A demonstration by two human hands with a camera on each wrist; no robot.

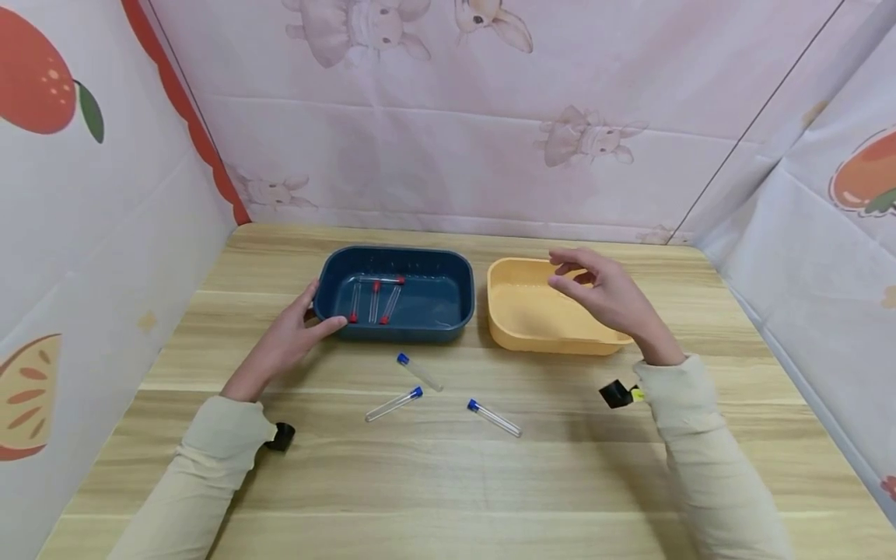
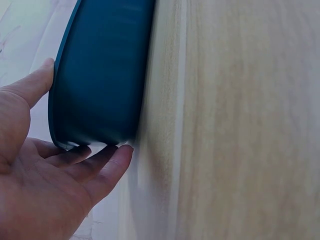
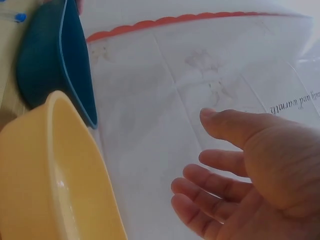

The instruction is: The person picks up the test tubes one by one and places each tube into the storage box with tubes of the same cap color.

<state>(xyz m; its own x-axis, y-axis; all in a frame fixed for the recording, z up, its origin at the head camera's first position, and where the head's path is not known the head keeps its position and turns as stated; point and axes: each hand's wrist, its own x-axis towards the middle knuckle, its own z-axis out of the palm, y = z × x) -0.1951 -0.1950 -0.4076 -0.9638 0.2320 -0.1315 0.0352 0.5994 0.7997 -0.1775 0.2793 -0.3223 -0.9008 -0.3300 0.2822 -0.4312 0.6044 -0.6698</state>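
My left hand point(image 1: 294, 330) touches the left end of a dark blue plastic basin point(image 1: 399, 334). In the left wrist view the thumb lies at the basin's rim and the loosely bent fingertips meet its wall. Inside the basin lie several clear tubes with red caps point(image 1: 376, 286). My right hand point(image 1: 605, 292) hovers over the right part of a yellow basin point(image 1: 553, 342), fingers loosely bent and holding nothing. Three clear tubes with blue caps lie on the table in front: one tube point(image 1: 420, 372), a second tube point(image 1: 394, 404), a third tube point(image 1: 495, 418).
Both basins stand side by side near the back of a wood-grain table point(image 1: 434, 498), a narrow gap between them. Printed cloth point(image 1: 448, 148) hangs behind the table and at both sides. A small black device point(image 1: 281, 437) sits at each wrist.
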